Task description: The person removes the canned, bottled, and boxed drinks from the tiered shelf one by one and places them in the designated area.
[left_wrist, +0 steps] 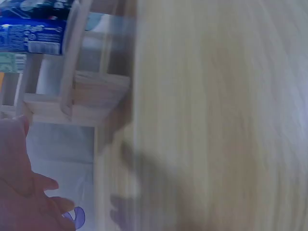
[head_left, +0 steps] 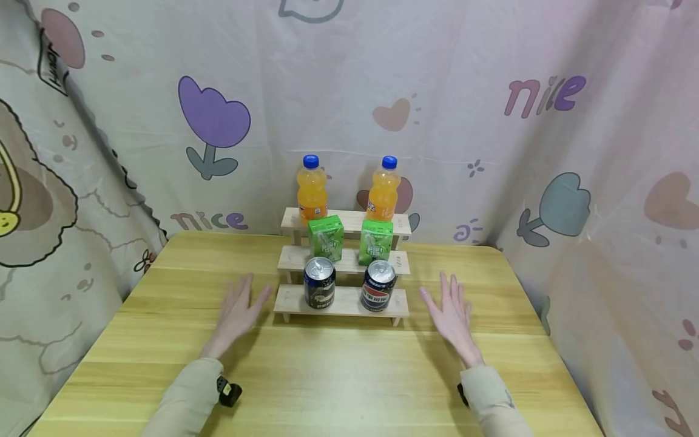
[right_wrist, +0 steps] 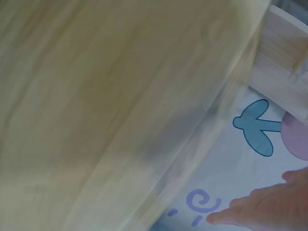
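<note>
L hand point(head_left: 236, 317) & R hand point(head_left: 452, 318) both empty, fingers spread wide. Tiered rack point(head_left: 347, 301) btwn them, long axis running hand to hand; L looks slightly nearer. Farther from hands, front to back: 2 cans point(head_left: 319, 284) low, 2 green cartons point(head_left: 326, 238) mid, 2 orange btls point(head_left: 384, 195) top.

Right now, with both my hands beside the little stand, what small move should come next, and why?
I'd suggest easing your left hand and right hand back from the wooden stand. Both look empty and apart from it, and each tier holds an upright pair: bottles on top, green cartons in the middle, cans below. Nothing appears to need steadying.
</note>
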The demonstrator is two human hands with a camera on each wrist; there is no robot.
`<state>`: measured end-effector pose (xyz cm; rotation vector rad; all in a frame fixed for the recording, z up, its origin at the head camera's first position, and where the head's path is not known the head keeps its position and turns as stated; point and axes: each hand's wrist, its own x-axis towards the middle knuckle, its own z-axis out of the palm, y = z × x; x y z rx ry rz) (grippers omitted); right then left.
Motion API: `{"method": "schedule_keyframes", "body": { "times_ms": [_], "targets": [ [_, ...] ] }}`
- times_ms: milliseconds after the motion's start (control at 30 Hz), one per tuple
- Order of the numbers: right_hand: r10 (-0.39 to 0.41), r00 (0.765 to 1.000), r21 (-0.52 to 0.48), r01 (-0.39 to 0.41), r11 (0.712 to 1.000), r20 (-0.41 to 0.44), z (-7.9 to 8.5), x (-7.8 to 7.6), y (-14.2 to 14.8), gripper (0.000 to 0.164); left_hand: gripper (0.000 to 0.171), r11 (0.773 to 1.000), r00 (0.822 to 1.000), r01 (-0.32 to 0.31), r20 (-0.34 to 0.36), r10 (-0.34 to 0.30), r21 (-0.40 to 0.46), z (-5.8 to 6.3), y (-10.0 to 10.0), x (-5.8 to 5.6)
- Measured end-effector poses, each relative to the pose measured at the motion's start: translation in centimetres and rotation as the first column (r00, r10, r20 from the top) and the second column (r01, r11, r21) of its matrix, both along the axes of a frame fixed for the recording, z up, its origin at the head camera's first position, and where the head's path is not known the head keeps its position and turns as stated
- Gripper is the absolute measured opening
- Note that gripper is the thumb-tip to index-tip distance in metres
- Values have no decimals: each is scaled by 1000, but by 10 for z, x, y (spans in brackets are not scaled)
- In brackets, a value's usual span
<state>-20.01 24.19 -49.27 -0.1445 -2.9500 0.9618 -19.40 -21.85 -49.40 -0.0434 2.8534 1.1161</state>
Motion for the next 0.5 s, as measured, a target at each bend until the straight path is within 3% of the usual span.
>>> {"method": "schedule_keyframes", "body": {
  "times_ms": [200, 500],
  "targets": [
    [-21, 996, -249, -2, 968, -91, 10, -4, -1, 81, 81, 979, 998, 19, 53, -31, 203, 6, 5, -2],
    [-49, 998, -536, 14, 844, -51, 23, -3, -6, 73, 64, 944, 995, -12, 101, -23, 331, 8, 13, -4]
  ]
}}
